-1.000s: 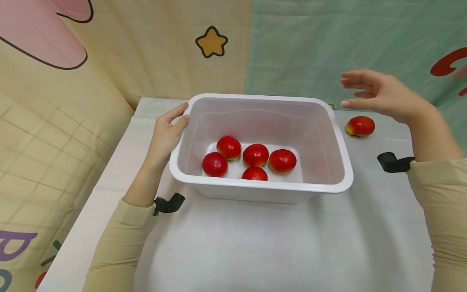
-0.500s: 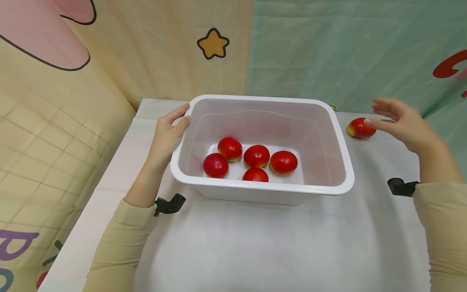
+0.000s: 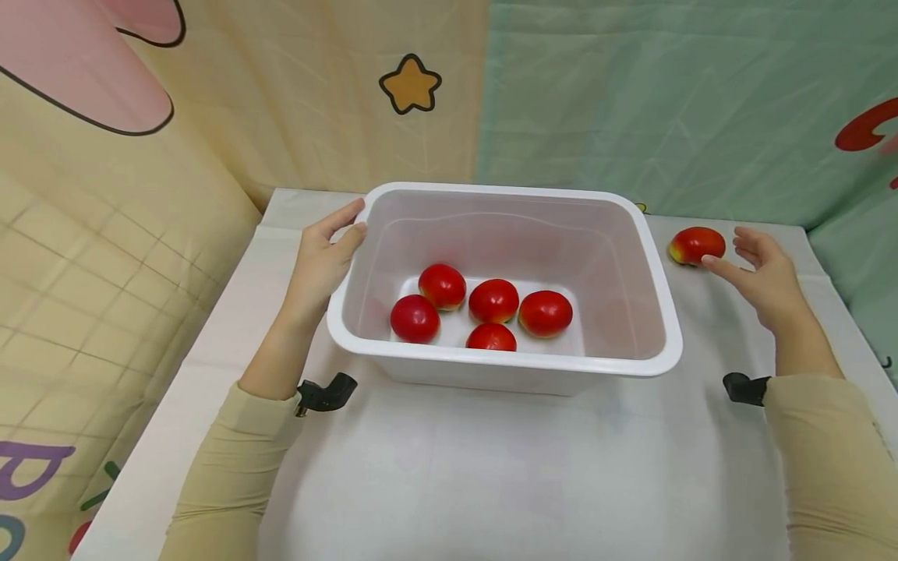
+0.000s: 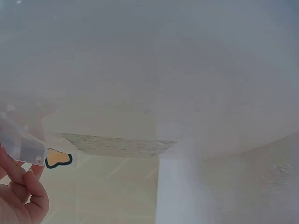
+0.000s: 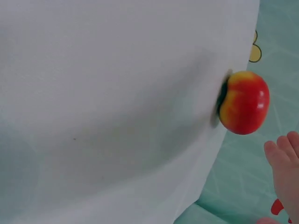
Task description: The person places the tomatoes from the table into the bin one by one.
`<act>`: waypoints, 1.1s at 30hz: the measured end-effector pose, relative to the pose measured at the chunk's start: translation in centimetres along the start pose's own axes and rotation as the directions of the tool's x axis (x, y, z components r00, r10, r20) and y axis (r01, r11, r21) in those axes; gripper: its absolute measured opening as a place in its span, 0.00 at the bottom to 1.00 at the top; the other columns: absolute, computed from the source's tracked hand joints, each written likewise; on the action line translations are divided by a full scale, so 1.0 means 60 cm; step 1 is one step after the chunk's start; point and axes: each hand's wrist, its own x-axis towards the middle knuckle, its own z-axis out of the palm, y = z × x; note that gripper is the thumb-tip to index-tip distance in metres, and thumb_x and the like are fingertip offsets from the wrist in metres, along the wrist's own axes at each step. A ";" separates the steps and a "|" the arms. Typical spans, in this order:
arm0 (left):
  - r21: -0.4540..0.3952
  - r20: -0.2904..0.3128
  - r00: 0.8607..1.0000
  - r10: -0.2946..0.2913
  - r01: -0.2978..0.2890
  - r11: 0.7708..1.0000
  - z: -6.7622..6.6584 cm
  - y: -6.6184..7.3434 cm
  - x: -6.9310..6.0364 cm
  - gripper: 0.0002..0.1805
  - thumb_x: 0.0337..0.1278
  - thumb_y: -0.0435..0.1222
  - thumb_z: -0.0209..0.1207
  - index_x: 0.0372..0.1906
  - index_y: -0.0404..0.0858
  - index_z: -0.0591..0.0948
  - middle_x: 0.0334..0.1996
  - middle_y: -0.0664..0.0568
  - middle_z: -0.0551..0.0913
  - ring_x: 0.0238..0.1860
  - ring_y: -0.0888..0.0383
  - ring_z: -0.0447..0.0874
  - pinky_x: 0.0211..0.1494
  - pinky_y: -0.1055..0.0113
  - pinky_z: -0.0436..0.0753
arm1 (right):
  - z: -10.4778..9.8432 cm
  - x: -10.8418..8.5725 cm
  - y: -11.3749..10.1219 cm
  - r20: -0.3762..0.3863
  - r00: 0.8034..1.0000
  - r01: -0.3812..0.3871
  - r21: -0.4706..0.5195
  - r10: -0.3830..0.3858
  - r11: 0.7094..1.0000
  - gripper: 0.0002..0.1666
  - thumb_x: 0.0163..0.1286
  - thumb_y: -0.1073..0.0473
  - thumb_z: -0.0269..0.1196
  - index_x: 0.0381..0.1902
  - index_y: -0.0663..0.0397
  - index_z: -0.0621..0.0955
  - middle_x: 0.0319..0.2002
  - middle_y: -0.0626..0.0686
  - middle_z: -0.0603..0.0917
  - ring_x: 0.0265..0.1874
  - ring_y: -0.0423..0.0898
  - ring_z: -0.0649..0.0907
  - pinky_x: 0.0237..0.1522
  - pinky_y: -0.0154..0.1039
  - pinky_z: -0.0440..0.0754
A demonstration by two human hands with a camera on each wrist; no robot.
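Note:
My left hand holds the left rim of a white plastic bin, thumb and fingers pinching its edge. In the left wrist view, those fingers show at the lower left against the rim. On the bin's floor lie several glossy red fruits, tomato-like. Another such fruit lies on the table right of the bin; the right wrist view shows its yellow patches and dark green base. My right hand hovers just right of this fruit, fingers loosely bent, a gap showing between them in the right wrist view.
A white cloth covers the table. Printed curtains hang close behind the table's far edge and along its left. The bin's near wall partly hides one fruit inside.
My right hand has come down and rightward from above the table, to beside the lone fruit. The left hand and the bin stay in place.

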 end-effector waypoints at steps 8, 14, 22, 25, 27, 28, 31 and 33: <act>0.004 -0.007 1.000 0.006 -0.006 1.000 0.000 -0.002 -0.001 0.24 0.65 0.37 0.51 0.66 0.38 0.68 0.61 0.45 0.69 0.45 0.55 0.80 0.43 0.69 0.83 | 0.033 0.097 0.132 -0.068 0.993 -0.089 0.049 0.092 0.995 0.59 0.49 0.27 0.60 0.73 0.27 0.44 0.74 0.49 0.44 0.71 0.53 0.47 0.62 0.61 0.59; -0.004 -0.022 1.000 0.009 -0.009 1.000 0.002 -0.004 0.002 0.24 0.64 0.36 0.52 0.65 0.37 0.69 0.60 0.44 0.70 0.44 0.56 0.80 0.41 0.70 0.83 | 0.050 0.084 0.112 -0.095 0.984 -0.143 0.081 0.150 0.986 0.61 0.50 0.26 0.59 0.73 0.31 0.40 0.74 0.52 0.40 0.71 0.54 0.44 0.65 0.59 0.55; -0.007 -0.024 1.000 0.017 -0.017 1.000 0.001 -0.004 0.003 0.24 0.64 0.35 0.51 0.65 0.36 0.69 0.59 0.43 0.71 0.42 0.56 0.81 0.40 0.70 0.83 | 0.066 0.041 0.031 -0.088 0.964 -0.234 0.155 0.250 0.960 0.59 0.59 0.35 0.59 0.74 0.43 0.36 0.73 0.56 0.39 0.71 0.55 0.44 0.68 0.52 0.53; 0.000 -0.021 1.000 0.023 -0.023 1.000 0.000 -0.002 0.004 0.24 0.64 0.35 0.51 0.65 0.37 0.69 0.59 0.44 0.71 0.42 0.56 0.81 0.40 0.71 0.83 | 0.065 0.040 0.022 -0.092 0.953 -0.268 0.179 0.288 0.946 0.60 0.58 0.34 0.59 0.74 0.42 0.36 0.73 0.56 0.39 0.71 0.54 0.44 0.69 0.50 0.52; 0.010 -0.023 0.999 0.024 -0.024 1.000 0.001 -0.001 0.004 0.24 0.64 0.35 0.51 0.64 0.37 0.70 0.60 0.44 0.71 0.41 0.56 0.81 0.40 0.71 0.83 | 0.063 0.044 0.022 -0.097 0.946 -0.287 0.199 0.310 0.937 0.61 0.56 0.33 0.60 0.73 0.40 0.36 0.73 0.55 0.39 0.71 0.52 0.44 0.69 0.47 0.51; 0.012 -0.025 0.999 0.024 -0.023 1.000 0.001 -0.001 0.004 0.24 0.64 0.35 0.51 0.64 0.37 0.70 0.59 0.44 0.71 0.40 0.56 0.82 0.39 0.71 0.83 | 0.063 0.046 0.023 -0.098 0.943 -0.293 0.215 0.319 0.932 0.62 0.55 0.33 0.60 0.73 0.39 0.36 0.74 0.54 0.40 0.71 0.51 0.44 0.69 0.46 0.51; 0.018 -0.028 0.999 0.023 -0.022 1.000 0.001 0.000 0.002 0.24 0.64 0.35 0.51 0.64 0.37 0.70 0.59 0.44 0.71 0.39 0.57 0.82 0.38 0.72 0.83 | 0.063 0.054 0.025 -0.090 0.940 -0.302 0.235 0.330 0.924 0.64 0.52 0.32 0.62 0.73 0.37 0.36 0.74 0.52 0.39 0.72 0.49 0.44 0.69 0.44 0.51; 0.018 -0.022 1.000 0.023 -0.022 1.000 0.001 0.001 0.000 0.24 0.64 0.35 0.51 0.64 0.37 0.70 0.60 0.44 0.71 0.39 0.57 0.82 0.38 0.72 0.83 | 0.063 0.057 0.026 -0.088 0.941 -0.300 0.224 0.326 0.927 0.64 0.53 0.33 0.63 0.73 0.38 0.36 0.74 0.53 0.39 0.71 0.50 0.44 0.69 0.44 0.51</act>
